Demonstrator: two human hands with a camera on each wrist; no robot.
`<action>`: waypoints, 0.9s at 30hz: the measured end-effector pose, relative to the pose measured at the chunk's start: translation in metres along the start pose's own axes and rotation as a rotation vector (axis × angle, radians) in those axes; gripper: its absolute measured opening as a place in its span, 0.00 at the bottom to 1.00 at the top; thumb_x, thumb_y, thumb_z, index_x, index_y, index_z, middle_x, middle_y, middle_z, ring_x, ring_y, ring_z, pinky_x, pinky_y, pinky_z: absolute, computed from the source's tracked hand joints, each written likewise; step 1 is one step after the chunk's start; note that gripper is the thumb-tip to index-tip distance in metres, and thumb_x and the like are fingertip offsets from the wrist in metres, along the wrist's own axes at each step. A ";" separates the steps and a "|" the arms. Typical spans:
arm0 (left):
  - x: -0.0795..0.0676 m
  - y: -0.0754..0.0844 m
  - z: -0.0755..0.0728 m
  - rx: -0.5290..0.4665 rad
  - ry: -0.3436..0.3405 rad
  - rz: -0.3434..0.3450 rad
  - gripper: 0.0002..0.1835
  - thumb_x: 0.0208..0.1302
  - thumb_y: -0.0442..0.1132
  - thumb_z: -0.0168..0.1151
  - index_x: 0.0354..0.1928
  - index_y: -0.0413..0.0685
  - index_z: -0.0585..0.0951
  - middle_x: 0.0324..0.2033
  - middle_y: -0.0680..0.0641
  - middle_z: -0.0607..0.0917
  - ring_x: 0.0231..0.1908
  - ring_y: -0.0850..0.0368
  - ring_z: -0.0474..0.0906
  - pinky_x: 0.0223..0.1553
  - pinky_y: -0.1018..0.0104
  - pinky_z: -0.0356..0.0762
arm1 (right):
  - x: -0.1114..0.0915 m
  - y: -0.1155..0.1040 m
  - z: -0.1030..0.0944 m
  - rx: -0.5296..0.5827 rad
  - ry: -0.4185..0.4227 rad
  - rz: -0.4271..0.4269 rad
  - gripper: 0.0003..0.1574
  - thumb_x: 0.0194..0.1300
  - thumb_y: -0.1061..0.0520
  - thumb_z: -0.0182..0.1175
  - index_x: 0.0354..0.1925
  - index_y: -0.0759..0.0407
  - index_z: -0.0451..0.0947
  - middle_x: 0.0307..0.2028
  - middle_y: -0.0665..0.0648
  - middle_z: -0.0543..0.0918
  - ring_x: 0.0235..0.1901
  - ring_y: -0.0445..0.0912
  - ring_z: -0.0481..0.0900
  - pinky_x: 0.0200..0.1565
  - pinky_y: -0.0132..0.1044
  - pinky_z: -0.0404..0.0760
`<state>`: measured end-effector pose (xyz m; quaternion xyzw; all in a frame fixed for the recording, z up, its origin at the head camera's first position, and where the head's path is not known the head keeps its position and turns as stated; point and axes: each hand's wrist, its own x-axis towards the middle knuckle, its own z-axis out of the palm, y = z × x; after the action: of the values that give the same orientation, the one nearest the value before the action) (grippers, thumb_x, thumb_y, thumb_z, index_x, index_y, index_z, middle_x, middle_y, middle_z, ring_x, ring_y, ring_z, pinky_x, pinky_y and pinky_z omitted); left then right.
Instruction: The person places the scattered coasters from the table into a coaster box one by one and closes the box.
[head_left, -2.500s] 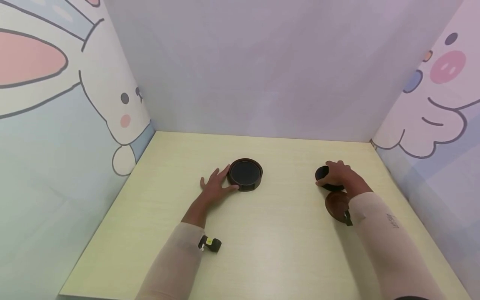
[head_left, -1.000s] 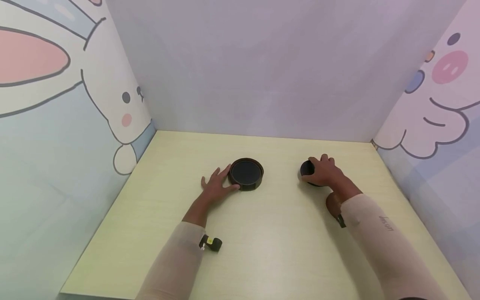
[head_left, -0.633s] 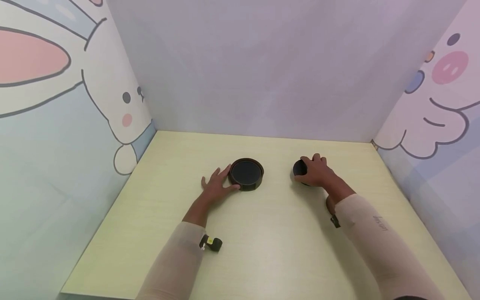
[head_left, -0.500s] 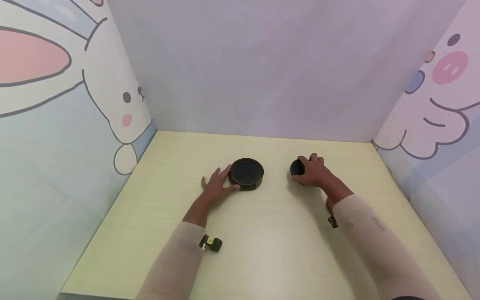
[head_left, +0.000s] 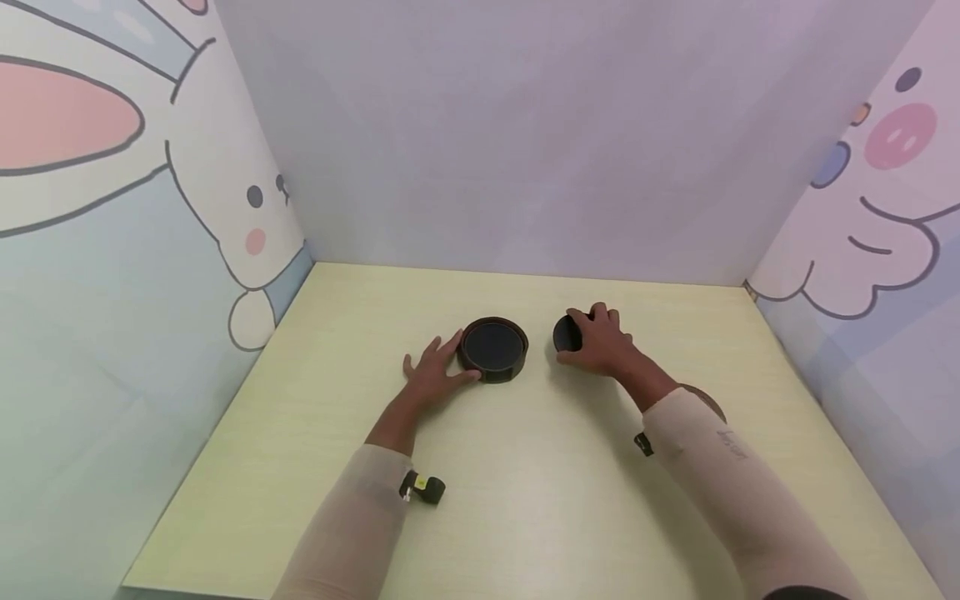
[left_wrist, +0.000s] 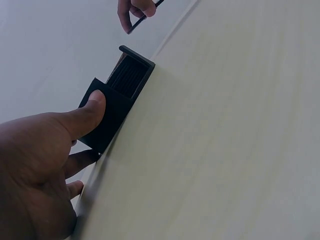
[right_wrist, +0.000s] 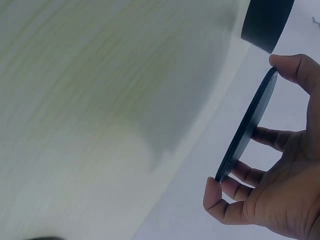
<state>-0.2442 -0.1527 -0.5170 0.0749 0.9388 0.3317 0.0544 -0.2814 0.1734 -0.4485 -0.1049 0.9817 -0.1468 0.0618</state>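
Observation:
My left hand holds a round black coaster holder on the table by its left side, thumb at the front and fingers behind. In the left wrist view the thumb lies on the holder's wall, and stacked coasters show through its side gap. Right of the holder, my right hand grips a thin round black coaster by its edge. The right wrist view shows that coaster tilted above the table, between thumb and fingertips, with the holder beyond it.
A brown round disc lies on the table at the right, mostly hidden under the right sleeve. A small black camera is strapped to the left wrist, another to the right. Cartoon-printed walls enclose the pale table.
My right hand has carried the black coaster leftward from beside the brown disc toward the holder, and its sleeve now covers most of that disc. The left hand and holder have stayed put.

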 end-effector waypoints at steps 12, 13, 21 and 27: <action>-0.005 0.001 -0.003 -0.010 -0.001 -0.005 0.49 0.58 0.70 0.62 0.78 0.72 0.50 0.76 0.50 0.62 0.79 0.47 0.45 0.70 0.27 0.25 | 0.008 -0.037 0.009 0.024 0.005 -0.070 0.56 0.55 0.33 0.64 0.76 0.43 0.55 0.64 0.63 0.58 0.62 0.59 0.56 0.49 0.64 0.71; -0.005 0.001 -0.003 -0.008 -0.004 -0.006 0.49 0.59 0.70 0.61 0.78 0.72 0.50 0.76 0.50 0.62 0.79 0.47 0.45 0.70 0.27 0.25 | 0.009 -0.039 0.010 0.025 0.003 -0.070 0.56 0.55 0.33 0.64 0.76 0.43 0.55 0.64 0.63 0.58 0.62 0.58 0.56 0.49 0.64 0.71; -0.004 0.001 0.000 -0.004 -0.014 -0.009 0.48 0.60 0.69 0.60 0.78 0.74 0.49 0.77 0.50 0.61 0.79 0.47 0.44 0.70 0.27 0.24 | 0.018 -0.063 0.008 -0.005 -0.026 -0.082 0.54 0.56 0.32 0.60 0.76 0.43 0.55 0.67 0.62 0.58 0.64 0.58 0.57 0.51 0.64 0.72; -0.004 0.003 -0.001 -0.027 -0.004 0.003 0.48 0.60 0.69 0.61 0.78 0.74 0.50 0.76 0.51 0.62 0.79 0.47 0.44 0.70 0.28 0.24 | 0.023 -0.079 0.012 -0.013 -0.041 -0.106 0.54 0.56 0.32 0.60 0.76 0.44 0.56 0.67 0.62 0.59 0.64 0.58 0.58 0.52 0.64 0.72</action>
<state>-0.2403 -0.1516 -0.5138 0.0764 0.9341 0.3440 0.0566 -0.2867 0.0912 -0.4376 -0.1601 0.9742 -0.1410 0.0734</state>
